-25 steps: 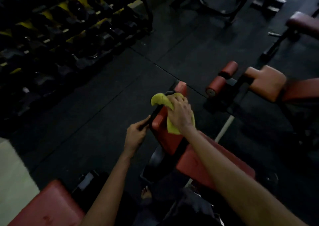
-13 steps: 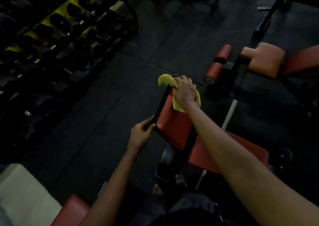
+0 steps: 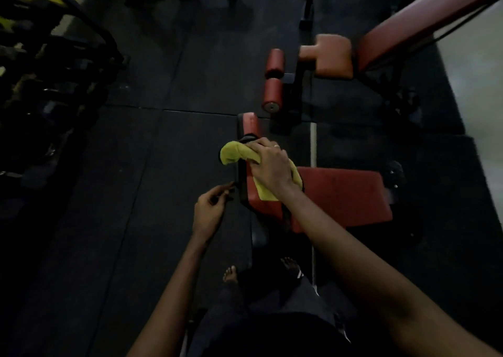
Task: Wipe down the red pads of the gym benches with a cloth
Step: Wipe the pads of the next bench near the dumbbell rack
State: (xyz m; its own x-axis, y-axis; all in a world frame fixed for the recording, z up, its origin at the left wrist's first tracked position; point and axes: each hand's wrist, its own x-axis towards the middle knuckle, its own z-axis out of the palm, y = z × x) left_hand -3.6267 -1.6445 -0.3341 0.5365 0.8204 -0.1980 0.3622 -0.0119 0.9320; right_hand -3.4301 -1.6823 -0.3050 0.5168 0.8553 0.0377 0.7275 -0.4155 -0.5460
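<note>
Soft, light yellow cloth [image 3: 234, 152] bunched and clasped in right grip [image 3: 270, 167], pressed onto firm, slick red vinyl bench pad [image 3: 251, 124] beneath; left grip [image 3: 208, 209] slack, empty, just beside; best held mid-cloth

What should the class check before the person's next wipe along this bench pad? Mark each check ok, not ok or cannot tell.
1. Yellow cloth gripped by the right hand: ok, the fingers curl over it.
2. Cloth against the narrow red pad: ok, it lies on the pad's face.
3. Left hand steadying the pad's black edge: cannot tell. The fingertips are close, but contact is unclear.
4. Seat pad free of loose items: ok, nothing lies on its visible face.
5. Bare feet clear of the bench frame: cannot tell, too dark.
</note>
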